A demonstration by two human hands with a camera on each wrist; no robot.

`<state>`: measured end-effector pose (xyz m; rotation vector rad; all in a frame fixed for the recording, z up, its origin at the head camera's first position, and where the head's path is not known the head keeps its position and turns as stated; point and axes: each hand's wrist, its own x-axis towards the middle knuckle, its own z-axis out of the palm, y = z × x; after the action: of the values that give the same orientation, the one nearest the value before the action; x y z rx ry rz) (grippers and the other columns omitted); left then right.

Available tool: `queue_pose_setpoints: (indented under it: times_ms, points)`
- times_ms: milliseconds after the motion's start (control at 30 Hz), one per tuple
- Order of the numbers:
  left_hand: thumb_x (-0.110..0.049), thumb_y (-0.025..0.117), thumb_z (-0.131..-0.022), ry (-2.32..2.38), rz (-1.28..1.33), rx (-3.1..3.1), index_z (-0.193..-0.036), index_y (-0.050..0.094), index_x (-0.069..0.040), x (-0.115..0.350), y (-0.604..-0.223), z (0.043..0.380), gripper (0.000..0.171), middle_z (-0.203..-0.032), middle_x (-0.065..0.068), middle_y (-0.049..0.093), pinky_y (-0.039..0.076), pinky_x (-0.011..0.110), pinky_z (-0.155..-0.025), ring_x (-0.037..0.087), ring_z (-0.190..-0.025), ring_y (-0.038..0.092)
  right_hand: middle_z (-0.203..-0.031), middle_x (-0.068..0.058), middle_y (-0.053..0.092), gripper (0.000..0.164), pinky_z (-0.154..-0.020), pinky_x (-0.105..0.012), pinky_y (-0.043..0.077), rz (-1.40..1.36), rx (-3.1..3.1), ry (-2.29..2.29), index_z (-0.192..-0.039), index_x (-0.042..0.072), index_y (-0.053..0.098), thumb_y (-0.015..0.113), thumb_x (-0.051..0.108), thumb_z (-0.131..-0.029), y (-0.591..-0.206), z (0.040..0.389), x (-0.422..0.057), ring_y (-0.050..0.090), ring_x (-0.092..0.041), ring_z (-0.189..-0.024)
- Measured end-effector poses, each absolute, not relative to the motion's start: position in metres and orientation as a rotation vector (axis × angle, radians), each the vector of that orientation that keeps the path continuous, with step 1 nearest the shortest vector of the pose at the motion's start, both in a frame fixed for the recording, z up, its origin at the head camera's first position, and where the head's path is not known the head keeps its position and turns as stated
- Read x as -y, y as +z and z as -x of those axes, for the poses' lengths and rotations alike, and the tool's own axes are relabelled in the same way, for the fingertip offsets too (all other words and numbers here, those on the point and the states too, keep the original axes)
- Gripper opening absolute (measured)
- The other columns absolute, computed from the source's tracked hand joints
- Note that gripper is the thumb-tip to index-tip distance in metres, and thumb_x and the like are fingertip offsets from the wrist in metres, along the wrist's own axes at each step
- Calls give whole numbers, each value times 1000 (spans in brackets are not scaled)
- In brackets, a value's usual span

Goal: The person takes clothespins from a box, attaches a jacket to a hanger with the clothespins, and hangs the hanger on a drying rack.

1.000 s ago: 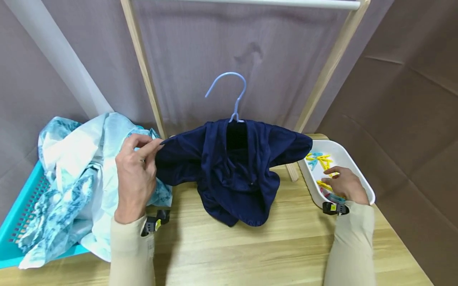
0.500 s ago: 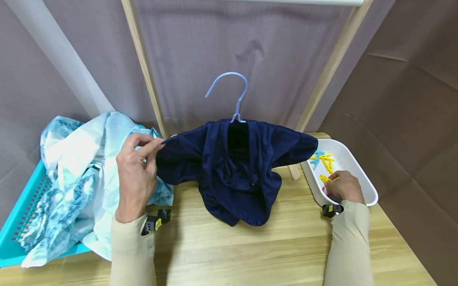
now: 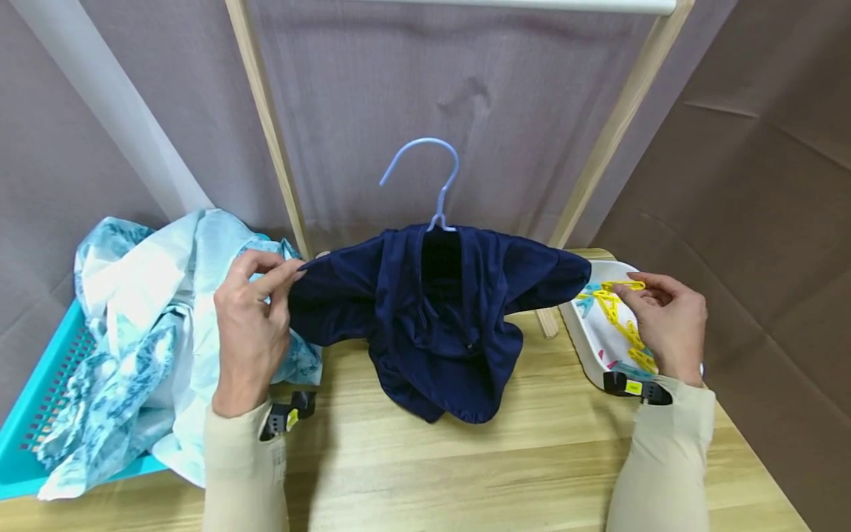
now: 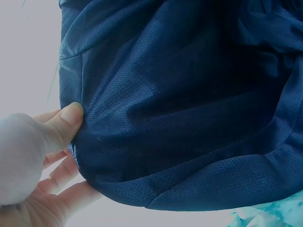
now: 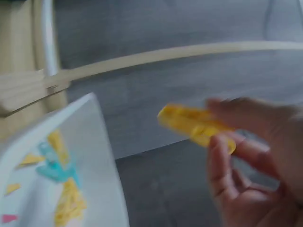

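Note:
A dark navy garment (image 3: 432,325) hangs on a light blue wire hanger (image 3: 447,174), its sleeves spread to both sides. My left hand (image 3: 253,325) pinches the end of the left sleeve (image 4: 156,109) between thumb and fingers. Over the white tray (image 3: 577,343), my right hand (image 3: 671,325) pinches a yellow clothespin (image 5: 196,125) by one end. In the right wrist view the clothespin is held beyond the tray's wall, slightly blurred. More clothespins (image 3: 612,307), yellow and blue, lie in the tray.
At the left, a turquoise basket (image 3: 16,443) is heaped with white and blue patterned cloth (image 3: 159,295). A wooden rack (image 3: 269,133) with a white bar (image 3: 532,4) stands behind the garment. Everything rests on a wooden table (image 3: 465,480).
My right hand has risen out of the tray and moved slightly right and away from me, now with a yellow clothespin. The left hand has kept its pinch on the sleeve.

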<state>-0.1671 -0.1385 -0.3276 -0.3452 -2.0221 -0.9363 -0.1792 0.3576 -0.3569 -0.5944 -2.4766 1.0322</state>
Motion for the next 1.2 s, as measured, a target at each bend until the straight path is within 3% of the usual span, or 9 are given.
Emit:
queue_pose_setpoints:
  times_ms: [67, 167, 300, 467, 533, 667, 833, 1100, 1200]
  points:
    - [-6, 67, -97, -946, 346, 2013, -100, 81, 1, 138, -328, 167, 16, -95, 16, 66, 33, 19, -64, 30, -90, 63, -94, 28, 52, 44, -75, -10, 42, 500, 2384, 1017, -133, 18, 70, 69, 42, -95, -349, 176, -350, 51, 4, -87]
    - [-7, 67, -97, -935, 350, 2027, -101, 81, 1, 139, -327, 167, 17, -95, 17, 66, 33, 19, -65, 31, -90, 63, -96, 30, 48, 36, -81, -7, 41, 332, 2259, 967, -131, 19, 71, 68, 32, -97, -338, 171, -337, 49, 8, -92]
    - [-7, 67, -97, -940, 355, 2026, -100, 81, 1, 139, -327, 167, 17, -95, 17, 66, 34, 22, -67, 31, -90, 62, -91, 23, 52, 29, -76, -6, 44, 107, 2071, 1023, -121, 9, 76, 75, 11, -91, -314, 157, -309, 52, 3, -88]
    - [-8, 66, -98, -940, 369, 2030, -100, 81, 2, 139, -327, 167, 18, -95, 18, 65, 35, 24, -68, 31, -91, 62, -88, 18, 58, 23, -63, -10, 41, -146, 1908, 1080, -110, -3, 78, 77, 0, -87, -292, 143, -278, 52, -1, -76]
    - [-7, 66, -98, -943, 379, 2031, -99, 81, 2, 138, -327, 167, 18, -95, 18, 65, 37, 25, -72, 32, -92, 61, -89, 15, 62, 22, -63, -10, 42, -232, 1838, 1096, -106, -7, 77, 79, -3, -85, -288, 141, -269, 54, -2, -74]
    - [-5, 66, -97, -941, 405, 2030, -99, 81, 1, 138, -327, 166, 16, -95, 17, 66, 40, 31, -78, 34, -93, 60, -88, -4, 70, 21, -62, -9, 37, -373, 1748, 1095, -99, -11, 77, 81, -9, -79, -285, 143, -251, 55, -2, -71]
    - [-3, 66, -96, -935, 452, 2016, -99, 81, 1, 137, -326, 166, 15, -93, 16, 66, 42, 33, -78, 33, -91, 59, -86, -23, 70, 28, -74, -12, 42, -472, 1815, 932, -98, -7, 78, 84, -13, -71, -289, 149, -238, 62, 1, -85]
    - [0, 67, -95, -932, 489, 2005, -99, 81, 2, 135, -327, 168, 14, -92, 16, 66, 42, 35, -78, 33, -90, 57, -101, -19, 70, 51, -93, -11, 46, -544, 2026, 745, -118, -3, 72, 87, -9, -69, -295, 151, -244, 67, -25, -89]
    - [-5, 65, -97, -905, 466, 2047, -100, 80, 2, 137, -328, 168, 17, -94, 17, 65, 42, 33, -79, 34, -93, 58, -111, -18, 72, 61, -94, -14, 48, -542, 2029, 797, -126, -1, 68, 89, -5, -69, -297, 156, -246, 68, -18, -94]
